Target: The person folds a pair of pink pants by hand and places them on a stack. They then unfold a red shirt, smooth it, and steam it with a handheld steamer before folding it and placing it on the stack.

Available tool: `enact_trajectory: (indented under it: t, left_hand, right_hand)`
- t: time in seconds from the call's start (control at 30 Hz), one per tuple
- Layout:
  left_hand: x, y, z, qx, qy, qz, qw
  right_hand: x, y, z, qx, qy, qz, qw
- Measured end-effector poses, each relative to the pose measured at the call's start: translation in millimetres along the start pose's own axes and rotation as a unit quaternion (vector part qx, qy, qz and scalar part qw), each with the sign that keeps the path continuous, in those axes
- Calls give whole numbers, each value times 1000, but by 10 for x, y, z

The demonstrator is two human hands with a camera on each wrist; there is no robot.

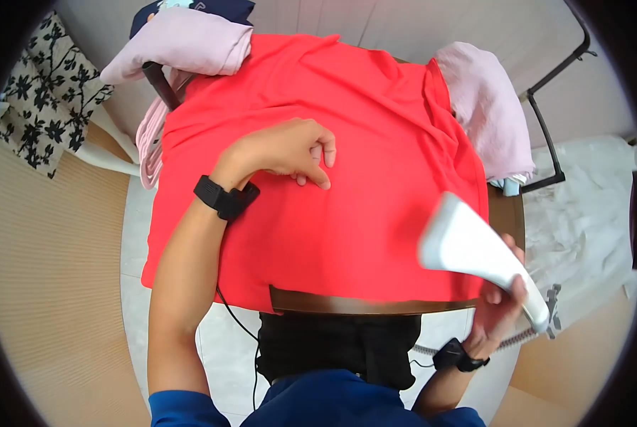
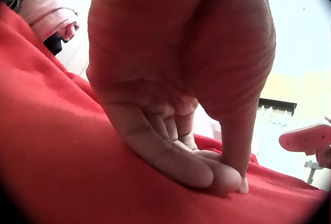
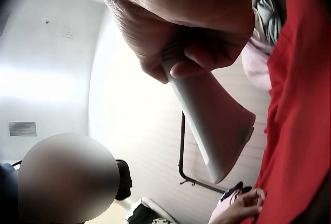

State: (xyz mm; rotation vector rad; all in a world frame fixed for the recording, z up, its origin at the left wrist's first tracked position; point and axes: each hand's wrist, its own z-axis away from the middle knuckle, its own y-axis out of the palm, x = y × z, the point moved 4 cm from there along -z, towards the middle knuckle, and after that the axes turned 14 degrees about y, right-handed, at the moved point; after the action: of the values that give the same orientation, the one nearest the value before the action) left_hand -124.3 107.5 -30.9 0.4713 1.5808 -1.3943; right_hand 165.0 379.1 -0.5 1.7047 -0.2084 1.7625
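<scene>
A red cloth [image 1: 375, 164] is spread over a dark brown table and hangs over its front edge. My right hand [image 1: 500, 309] grips the handle of a white garment steamer [image 1: 468, 238], held up over the cloth's right front part. In the left wrist view the steamer's flat face [image 2: 305, 138] shows small holes. My left hand [image 1: 290, 149] is over the middle of the cloth, fingers loosely bent. Seen from the left wrist, its fingertips [image 2: 225, 178] are right at the cloth, with no fold of fabric visible between them.
Folded pink fabric [image 1: 183, 43] lies at the back left and more pink fabric [image 1: 482, 107] at the right. A ribbed hose [image 1: 517, 339] runs below the steamer. A black metal frame [image 1: 546, 135] stands at the right. Floral cloth [image 1: 48, 99] hangs at the left.
</scene>
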Motion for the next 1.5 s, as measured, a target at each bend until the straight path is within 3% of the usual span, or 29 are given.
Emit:
enact_trajectory:
  t: [0.1, 0.27, 0.37, 0.43, 0.5, 0.6, 0.83, 1.03, 1.13, 1.17, 1.5]
  left_hand:
    - [65, -16, -13, -14, -1, 39, 999]
    - [97, -20, 1, -16, -2, 67, 998]
    - [104, -20, 46, -27, 8, 91, 995]
    - [60, -39, 46, -26, 2, 91, 996]
    - [-3, -26, 40, -16, 0, 84, 996]
    - [-45, -26, 14, -34, -50, 59, 996]
    - [-18, -8, 7, -52, -44, 68, 995]
    - [-13, -23, 17, -44, -43, 63, 996]
    - [-7, -11, 1, -41, -42, 48, 997]
    - [-7, -8, 5, -39, -47, 51, 997]
    - [-14, -19, -9, -39, -54, 46, 997]
  right_hand:
    - [-265, 518, 32, 29, 70, 75, 994]
    - [-443, 1262, 33, 221, 153, 122, 956]
    - [-582, 1510, 2, 291, 78, 150, 941]
    - [-593, 1573, -12, 268, 82, 167, 945]
    - [-570, 1626, 0, 308, 89, 181, 930]
    - [-588, 1528, -38, 327, 77, 166, 927]
    - [-283, 922, -149, 317, 82, 178, 928]
    - [182, 186, -354, 236, 40, 287, 927]
    - [415, -129, -359, 153, 95, 325, 928]
    - [501, -245, -336, 144, 123, 329, 925]
    - [907, -959, -256, 84, 99, 371, 919]
